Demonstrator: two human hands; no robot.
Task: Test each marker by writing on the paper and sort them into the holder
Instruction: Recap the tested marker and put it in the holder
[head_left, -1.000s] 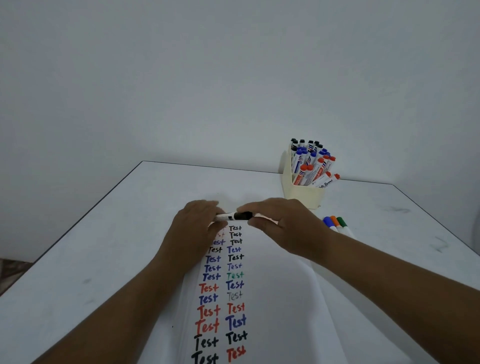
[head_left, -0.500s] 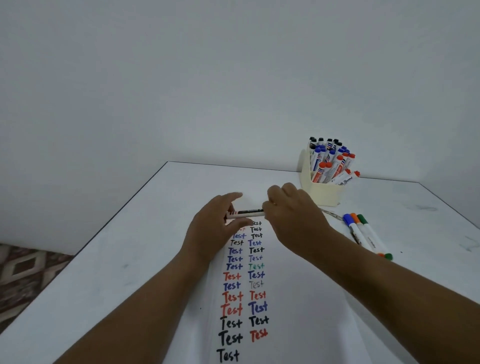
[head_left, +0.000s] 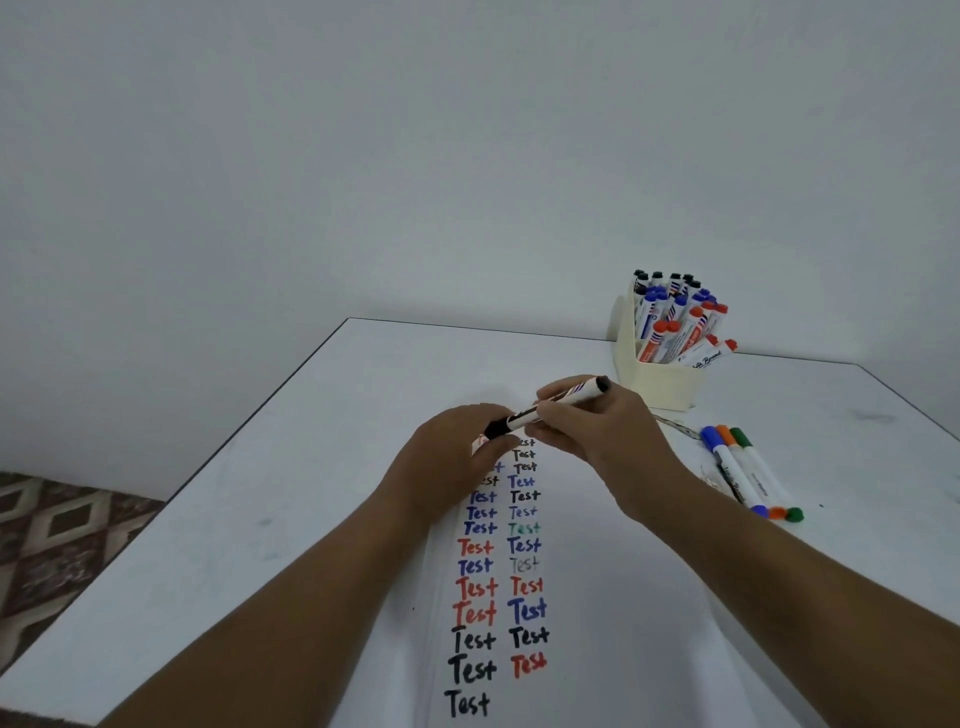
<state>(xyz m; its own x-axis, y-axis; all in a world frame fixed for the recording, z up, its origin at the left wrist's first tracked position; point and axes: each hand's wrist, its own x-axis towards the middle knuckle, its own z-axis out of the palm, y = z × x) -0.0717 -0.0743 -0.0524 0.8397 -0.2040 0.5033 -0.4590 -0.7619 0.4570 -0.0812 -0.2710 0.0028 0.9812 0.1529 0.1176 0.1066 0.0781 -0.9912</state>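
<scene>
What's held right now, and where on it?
A black marker: right hand grips the white barrel, left hand pinches the black cap end.

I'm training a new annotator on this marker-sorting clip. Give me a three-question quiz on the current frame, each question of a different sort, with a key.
1. True or false: the right hand grips the black marker by its barrel.
2. Which colours are the three loose markers lying right of the paper? A) blue, orange, green B) black, red, blue C) red, green, black
3. Fill in: the left hand holds the marker's ___ end.

Key: 1 true; 2 A; 3 cap. The holder stands behind the hands.
</scene>
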